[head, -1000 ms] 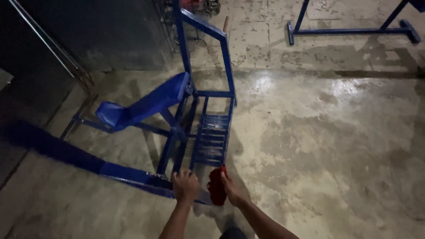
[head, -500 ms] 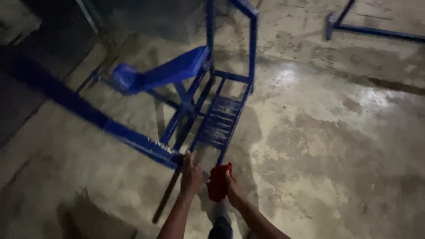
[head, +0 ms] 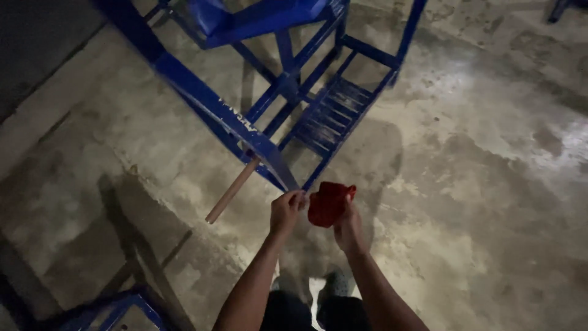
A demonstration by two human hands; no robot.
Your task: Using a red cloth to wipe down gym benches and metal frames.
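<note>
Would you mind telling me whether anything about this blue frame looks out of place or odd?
A bare pale rod sticks out at a slant from under the blue metal frame, unpainted against all the blue. The left hand grips the frame's end; the right hand holds a crumpled red cloth.

There were two bare hands in view, a left hand (head: 285, 211) and a right hand (head: 347, 225), and one red cloth (head: 328, 203). One large blue metal frame (head: 294, 92) stood on the concrete floor (head: 478, 184), with one wooden handle (head: 231, 190) sticking out under it. A second blue frame (head: 116, 309) showed in part at the bottom left corner.
</note>
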